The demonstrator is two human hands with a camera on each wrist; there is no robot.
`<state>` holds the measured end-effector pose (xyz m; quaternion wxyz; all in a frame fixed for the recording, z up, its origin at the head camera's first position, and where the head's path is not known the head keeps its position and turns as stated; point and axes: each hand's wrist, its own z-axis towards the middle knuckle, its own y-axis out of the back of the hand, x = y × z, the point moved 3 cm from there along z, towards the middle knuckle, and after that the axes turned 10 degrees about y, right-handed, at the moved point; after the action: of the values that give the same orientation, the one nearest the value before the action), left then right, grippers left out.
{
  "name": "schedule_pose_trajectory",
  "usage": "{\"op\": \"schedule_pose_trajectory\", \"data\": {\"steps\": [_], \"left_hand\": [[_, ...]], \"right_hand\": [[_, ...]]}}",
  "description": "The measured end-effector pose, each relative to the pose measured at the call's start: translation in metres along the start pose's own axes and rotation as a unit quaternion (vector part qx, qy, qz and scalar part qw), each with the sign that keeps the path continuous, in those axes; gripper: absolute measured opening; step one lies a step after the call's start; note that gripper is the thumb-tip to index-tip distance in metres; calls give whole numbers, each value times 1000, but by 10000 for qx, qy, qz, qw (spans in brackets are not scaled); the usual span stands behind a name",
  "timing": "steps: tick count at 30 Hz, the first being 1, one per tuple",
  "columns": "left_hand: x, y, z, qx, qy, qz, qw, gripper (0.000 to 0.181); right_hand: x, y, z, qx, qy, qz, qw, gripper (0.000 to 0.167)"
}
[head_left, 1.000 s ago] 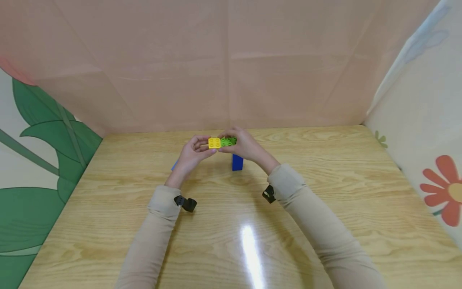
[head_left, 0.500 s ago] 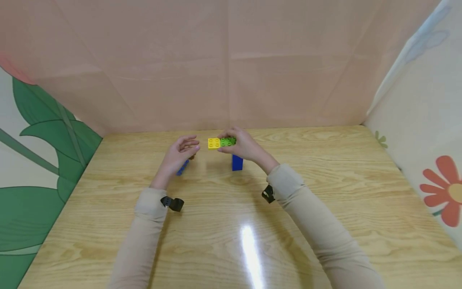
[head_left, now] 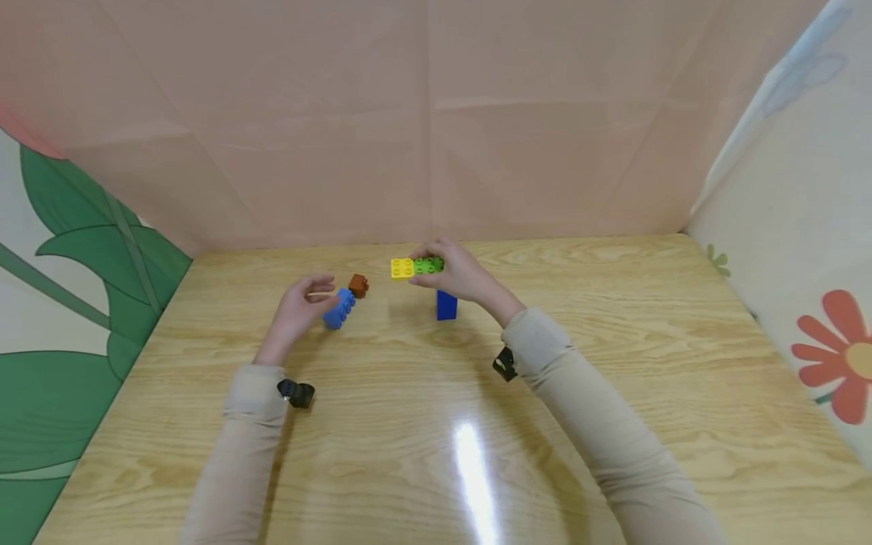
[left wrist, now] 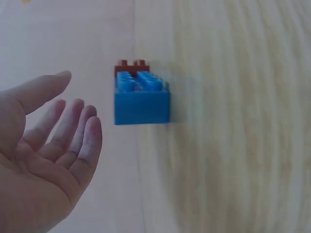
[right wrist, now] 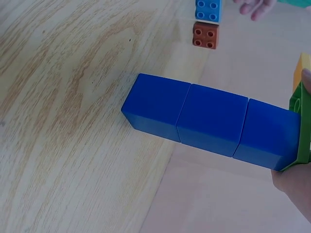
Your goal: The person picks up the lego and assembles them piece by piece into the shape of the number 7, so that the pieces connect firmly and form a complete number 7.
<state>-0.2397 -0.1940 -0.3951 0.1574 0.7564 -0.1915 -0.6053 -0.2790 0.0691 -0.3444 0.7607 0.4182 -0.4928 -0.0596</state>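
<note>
My right hand (head_left: 458, 271) grips a green brick (head_left: 428, 265) at the top of a stack of three dark blue bricks (right wrist: 211, 119). A yellow brick (head_left: 402, 268) is at the green brick's left end, its studs facing up. The stack stands upright on the table, its upper part hidden by the hand in the head view. My left hand (head_left: 300, 309) is left of a light blue brick (head_left: 339, 309), fingers loosely bent and holding nothing. In the left wrist view, a gap shows between that hand and the light blue brick. A small brown brick (head_left: 358, 285) lies just beyond it.
The wooden table (head_left: 381, 439) runs back to a pinkish cloth wall (head_left: 429, 151). Side panels bear painted green leaves (head_left: 136, 303) on the left and a red flower (head_left: 841, 356) on the right.
My left hand has let go of the yellow brick and moved left and toward me, uncovering the light blue and brown bricks. My right hand has stayed at the green brick.
</note>
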Motion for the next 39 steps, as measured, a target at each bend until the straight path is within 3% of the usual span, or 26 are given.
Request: {"op": "schedule_pose_trajectory", "data": {"steps": [5, 12, 19, 28, 39], "left_hand": [[9, 1, 3, 66, 230, 254, 9994, 55], [20, 0, 8, 504, 681, 729, 9937, 63], [26, -4, 9, 703, 937, 807, 9898, 63], [30, -6, 10, 699, 988, 784, 9895, 60], [32, 1, 6, 507, 822, 669, 9931, 54]], "right_hand": [[0, 0, 1, -6, 33, -39, 10000, 41], [1, -1, 1, 7, 46, -83, 10000, 41], [1, -1, 1, 8, 43, -48, 10000, 41], [1, -1, 0, 18, 13, -15, 10000, 42], [1, 0, 0, 31, 73, -37, 10000, 42]]}}
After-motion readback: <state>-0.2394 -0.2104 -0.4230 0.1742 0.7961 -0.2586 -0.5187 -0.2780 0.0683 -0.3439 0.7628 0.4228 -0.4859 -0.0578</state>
